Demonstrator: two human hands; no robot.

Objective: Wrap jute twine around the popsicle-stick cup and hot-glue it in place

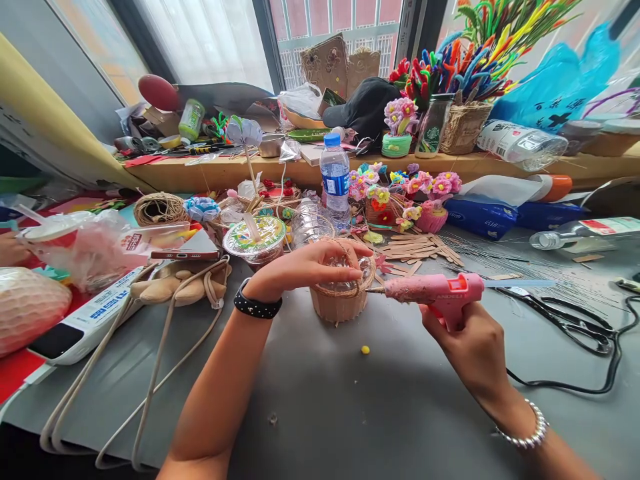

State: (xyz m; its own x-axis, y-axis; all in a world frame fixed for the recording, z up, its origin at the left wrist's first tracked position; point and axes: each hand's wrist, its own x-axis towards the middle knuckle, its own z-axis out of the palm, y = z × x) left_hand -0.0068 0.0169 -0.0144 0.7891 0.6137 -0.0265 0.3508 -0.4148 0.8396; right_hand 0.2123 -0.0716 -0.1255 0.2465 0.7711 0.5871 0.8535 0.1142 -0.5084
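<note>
My left hand (313, 265) reaches over a small round basket (339, 308) faced with wooden sticks around a clear plastic cup. Its thumb and fingers are closed on a strand of twine (358, 285) at the basket's rim. From the right, my right hand (467, 347) grips a pink glue gun (433, 289) by its handle. The gun's metal nozzle points left, close to or touching the twine at the rim; I cannot tell which. A translucent glue stick (523, 283) sticks out of the gun's back.
Flat wooden sticks (420, 247) lie behind the gun, and black scissors (565, 317) to its right near a black cord (575, 385). A lidded cup (255, 237) and water bottle (335, 183) stand behind my left hand. A bag with cords (183, 287) sits left.
</note>
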